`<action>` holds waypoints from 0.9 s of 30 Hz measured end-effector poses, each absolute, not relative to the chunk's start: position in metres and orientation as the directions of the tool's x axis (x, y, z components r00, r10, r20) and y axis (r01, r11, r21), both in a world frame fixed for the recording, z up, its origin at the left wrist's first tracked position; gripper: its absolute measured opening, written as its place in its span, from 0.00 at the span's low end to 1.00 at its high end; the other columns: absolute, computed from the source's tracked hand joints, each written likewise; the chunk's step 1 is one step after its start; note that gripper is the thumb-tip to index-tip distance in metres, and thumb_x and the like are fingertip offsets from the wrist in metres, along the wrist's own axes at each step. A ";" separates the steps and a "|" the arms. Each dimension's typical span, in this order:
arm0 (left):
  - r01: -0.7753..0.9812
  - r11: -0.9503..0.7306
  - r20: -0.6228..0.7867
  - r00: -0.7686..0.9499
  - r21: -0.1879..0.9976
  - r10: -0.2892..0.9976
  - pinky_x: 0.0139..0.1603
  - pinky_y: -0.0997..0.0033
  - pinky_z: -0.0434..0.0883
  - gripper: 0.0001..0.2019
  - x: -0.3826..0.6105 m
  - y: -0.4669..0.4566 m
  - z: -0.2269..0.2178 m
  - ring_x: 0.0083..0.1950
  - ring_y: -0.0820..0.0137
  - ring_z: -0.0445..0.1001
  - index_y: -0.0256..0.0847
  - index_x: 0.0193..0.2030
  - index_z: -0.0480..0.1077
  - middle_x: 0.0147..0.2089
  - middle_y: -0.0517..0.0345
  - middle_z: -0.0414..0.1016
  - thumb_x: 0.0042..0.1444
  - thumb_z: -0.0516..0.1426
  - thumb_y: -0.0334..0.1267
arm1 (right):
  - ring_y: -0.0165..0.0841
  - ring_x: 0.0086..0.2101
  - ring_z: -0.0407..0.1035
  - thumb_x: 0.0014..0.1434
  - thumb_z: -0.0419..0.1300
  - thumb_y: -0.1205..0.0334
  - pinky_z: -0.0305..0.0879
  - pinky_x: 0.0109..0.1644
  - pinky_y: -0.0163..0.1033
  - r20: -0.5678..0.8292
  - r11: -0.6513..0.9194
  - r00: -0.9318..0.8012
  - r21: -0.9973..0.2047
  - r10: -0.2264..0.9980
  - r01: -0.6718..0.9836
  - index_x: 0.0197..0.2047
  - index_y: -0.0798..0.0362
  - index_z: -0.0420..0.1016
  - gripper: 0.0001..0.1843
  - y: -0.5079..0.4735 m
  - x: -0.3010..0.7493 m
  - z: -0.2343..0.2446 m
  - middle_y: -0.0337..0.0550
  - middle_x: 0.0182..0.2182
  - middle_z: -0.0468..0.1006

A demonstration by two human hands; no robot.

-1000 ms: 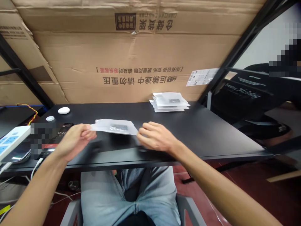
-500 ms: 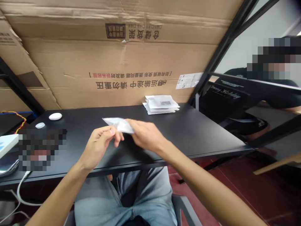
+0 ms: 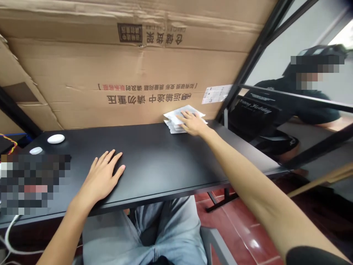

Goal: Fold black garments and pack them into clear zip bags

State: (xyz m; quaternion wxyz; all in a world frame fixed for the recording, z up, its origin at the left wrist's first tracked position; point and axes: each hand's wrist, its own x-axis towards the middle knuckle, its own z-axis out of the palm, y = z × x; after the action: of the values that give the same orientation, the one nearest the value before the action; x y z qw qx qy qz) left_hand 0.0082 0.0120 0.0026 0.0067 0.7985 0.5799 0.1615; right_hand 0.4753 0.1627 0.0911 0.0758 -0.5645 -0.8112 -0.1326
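Right hand point(image 3: 193, 123) open, resting flat atop stack of white packets point(image 3: 171, 126) at far edge of black surface point(image 3: 154, 165); left hand point(image 3: 102, 176) open, palm-down, holding nothing.

Bright lt; glare top rt; edges warped

Single head-worn view from just behind the near edge of the black desk point(image 3: 165, 165), facing forward and down across it, close above the left hand point(image 3: 102, 176) and right hand point(image 3: 193, 123); the frame seems slightly tilted, though its warped edges make this hard to judge.
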 end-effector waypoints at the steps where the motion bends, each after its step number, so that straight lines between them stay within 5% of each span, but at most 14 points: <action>1: 0.925 -0.328 0.247 0.278 0.194 0.928 0.81 0.31 0.55 0.32 0.008 0.011 0.004 0.85 0.44 0.55 0.49 0.81 0.63 0.83 0.44 0.61 0.76 0.47 0.57 | 0.61 0.78 0.49 0.81 0.50 0.50 0.47 0.76 0.72 0.257 0.323 -0.344 0.120 0.903 0.939 0.81 0.58 0.61 0.33 0.164 0.477 0.086 0.69 0.80 0.55; 6: 0.924 -0.329 0.217 0.286 0.196 0.933 0.82 0.31 0.52 0.32 0.009 0.006 0.011 0.85 0.46 0.54 0.55 0.83 0.60 0.85 0.51 0.58 0.77 0.47 0.58 | 0.64 0.80 0.39 0.76 0.51 0.32 0.38 0.79 0.76 0.244 0.236 -0.241 0.050 0.939 0.970 0.84 0.58 0.50 0.49 0.150 0.466 0.093 0.72 0.82 0.45; 10: 0.947 -0.266 0.150 0.241 0.181 0.959 0.83 0.29 0.48 0.33 0.010 0.001 0.015 0.87 0.46 0.47 0.59 0.84 0.56 0.86 0.57 0.52 0.77 0.45 0.61 | 0.56 0.82 0.32 0.75 0.44 0.27 0.35 0.82 0.71 0.304 0.265 -0.223 -0.102 0.926 0.959 0.86 0.57 0.40 0.54 0.088 0.431 0.090 0.64 0.84 0.35; 16: 0.957 -0.241 0.151 0.218 0.159 0.964 0.83 0.31 0.48 0.35 0.011 -0.002 0.014 0.88 0.47 0.46 0.59 0.85 0.53 0.87 0.59 0.51 0.76 0.46 0.64 | 0.54 0.82 0.36 0.73 0.44 0.24 0.40 0.83 0.70 0.030 0.271 -0.273 -0.261 0.962 0.926 0.85 0.50 0.52 0.51 -0.009 0.382 0.044 0.55 0.84 0.43; 27: 0.957 -0.257 0.193 0.229 0.136 0.954 0.83 0.32 0.49 0.35 0.007 0.003 0.002 0.87 0.46 0.49 0.59 0.84 0.56 0.86 0.59 0.53 0.75 0.47 0.64 | 0.49 0.81 0.46 0.78 0.50 0.37 0.42 0.83 0.66 0.129 0.250 -0.223 -0.248 0.966 0.936 0.81 0.50 0.63 0.39 -0.017 0.371 0.030 0.53 0.81 0.55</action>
State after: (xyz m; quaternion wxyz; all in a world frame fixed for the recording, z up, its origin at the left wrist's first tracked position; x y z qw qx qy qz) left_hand 0.0070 0.0031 0.0022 -0.0056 0.7839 0.6094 0.1187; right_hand 0.3713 -0.0173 0.0300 0.1287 -0.6097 -0.7800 0.0585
